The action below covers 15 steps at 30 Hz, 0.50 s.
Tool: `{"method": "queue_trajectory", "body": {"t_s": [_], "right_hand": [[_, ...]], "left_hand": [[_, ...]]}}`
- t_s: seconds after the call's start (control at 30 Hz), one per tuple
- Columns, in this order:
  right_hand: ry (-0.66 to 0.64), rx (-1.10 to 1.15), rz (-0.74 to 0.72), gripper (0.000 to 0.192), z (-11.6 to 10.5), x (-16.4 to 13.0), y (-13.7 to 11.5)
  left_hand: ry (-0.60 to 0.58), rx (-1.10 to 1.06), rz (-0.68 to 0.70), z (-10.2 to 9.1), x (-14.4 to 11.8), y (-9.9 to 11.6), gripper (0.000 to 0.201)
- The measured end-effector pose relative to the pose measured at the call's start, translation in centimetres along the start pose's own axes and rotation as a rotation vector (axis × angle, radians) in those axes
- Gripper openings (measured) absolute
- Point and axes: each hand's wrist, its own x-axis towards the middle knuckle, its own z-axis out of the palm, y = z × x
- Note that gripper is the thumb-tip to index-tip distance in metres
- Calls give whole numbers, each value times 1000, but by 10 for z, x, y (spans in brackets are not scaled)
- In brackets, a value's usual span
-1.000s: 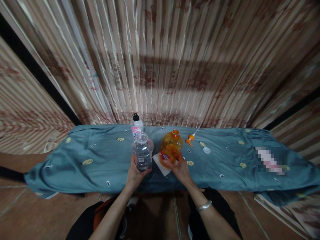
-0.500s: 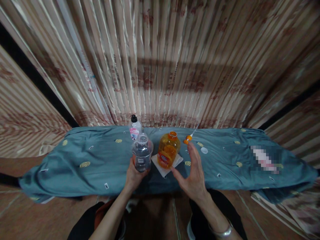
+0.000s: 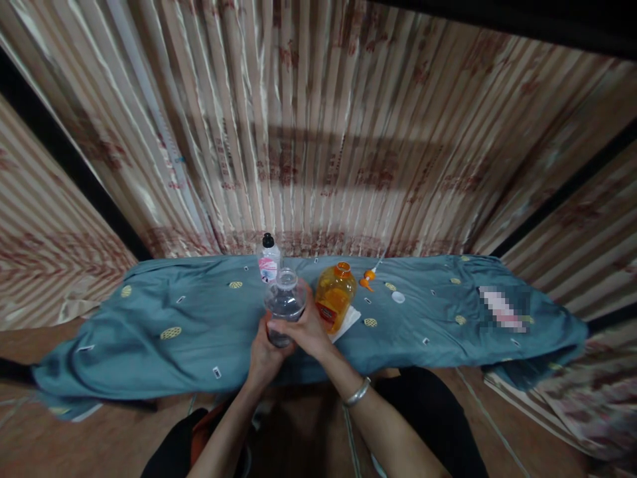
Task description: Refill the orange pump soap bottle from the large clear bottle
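Observation:
Both hands are on a clear plastic bottle (image 3: 284, 300) with no cap, standing at the near edge of the table. My left hand (image 3: 263, 353) grips it low from the front. My right hand (image 3: 304, 328) wraps its right side. Just to the right stands an open orange bottle (image 3: 335, 295) on a white napkin (image 3: 347, 319). Nothing touches the orange bottle.
A teal patterned cloth (image 3: 174, 318) covers the table. A small white bottle with a black cap (image 3: 269, 259) stands behind the clear one. An orange pump nozzle (image 3: 369, 277) and a white cap (image 3: 397, 297) lie to the right. Striped curtains hang behind.
My right hand let go of the orange bottle, swung out to the right, then came across onto the clear bottle. My left hand kept hold of the clear bottle.

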Motion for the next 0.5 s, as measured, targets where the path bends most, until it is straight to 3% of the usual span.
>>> {"method": "queue_trajectory", "body": {"t_s": [0.2, 0.37, 0.43, 0.5], "right_hand": [[74, -46, 20, 94, 15, 0, -16], [125, -42, 2, 85, 11, 2, -38], [120, 22, -15, 80, 7, 4, -50], [116, 70, -29, 75, 4, 4, -60]], "left_hand": [[17, -101, -56, -9, 1, 1, 78], [-33, -456, -111, -15, 8, 5, 111], [-85, -620, -195, -15, 7, 10, 103], [-143, -750, -304, -13, 2, 19, 81]]}}
